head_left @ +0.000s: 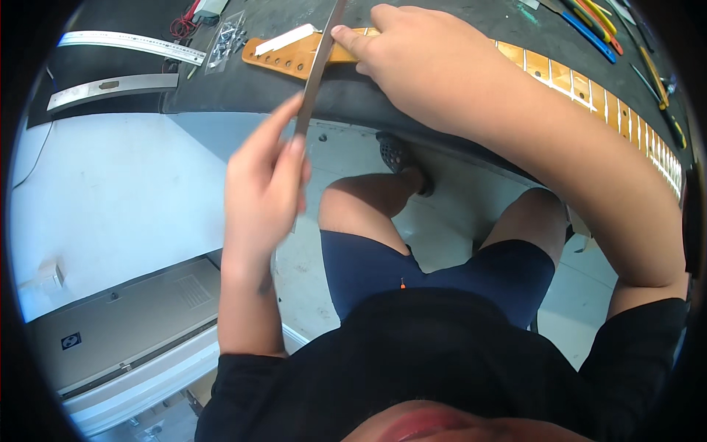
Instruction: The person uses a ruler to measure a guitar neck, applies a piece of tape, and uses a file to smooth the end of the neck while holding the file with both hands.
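A wooden guitar neck [541,66] lies along the dark bench top, its pale frets running to the right. Its headstock [276,62], with a row of tuner holes and a white strip on it, points left. Across the neck, beside the headstock, lies a long flat metal file [315,81], slanting toward me. My left hand [265,180], slightly blurred, is closed around the file's near end, thumb and index finger along the blade. My right hand [405,51] is over the neck, one digit extended to the file's edge; its other fingers are partly hidden around the neck.
At the left lie a steel ruler [132,44], a metal bar [110,92], a bag of small metal parts [227,44] and a red cable [184,28]. Several tools, including a blue-handled one [589,37], lie at the far right. The bench edge runs below the neck, above my legs.
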Motion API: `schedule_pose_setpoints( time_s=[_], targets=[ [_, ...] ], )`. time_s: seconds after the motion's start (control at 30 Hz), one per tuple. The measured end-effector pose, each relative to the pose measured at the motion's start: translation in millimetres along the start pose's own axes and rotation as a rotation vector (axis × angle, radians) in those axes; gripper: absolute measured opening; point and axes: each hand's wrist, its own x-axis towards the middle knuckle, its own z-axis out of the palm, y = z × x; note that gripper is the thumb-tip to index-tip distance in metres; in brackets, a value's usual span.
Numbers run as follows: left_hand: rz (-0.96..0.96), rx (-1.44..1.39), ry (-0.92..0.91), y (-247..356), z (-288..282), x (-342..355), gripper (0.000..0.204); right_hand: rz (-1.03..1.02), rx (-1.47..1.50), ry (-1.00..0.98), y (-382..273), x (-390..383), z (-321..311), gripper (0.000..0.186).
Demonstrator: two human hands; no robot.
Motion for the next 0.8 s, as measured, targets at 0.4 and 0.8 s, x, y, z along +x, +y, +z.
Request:
schedule_pose_setpoints(
  time_s=[0.4,0.8],
  targets=[
    [0.070,0.031,-0.045,-23.9,-13.4,-27.7,0.047,0.043,0.050,0.022,1.8,-0.7,2.1,0.045],
    [-0.011,-0.041,0.009,-21.2,-19.7,-44.2,0.047,0.001,0.068,-0.008,-2.4,5.6,8.5,0.039]
  ],
)
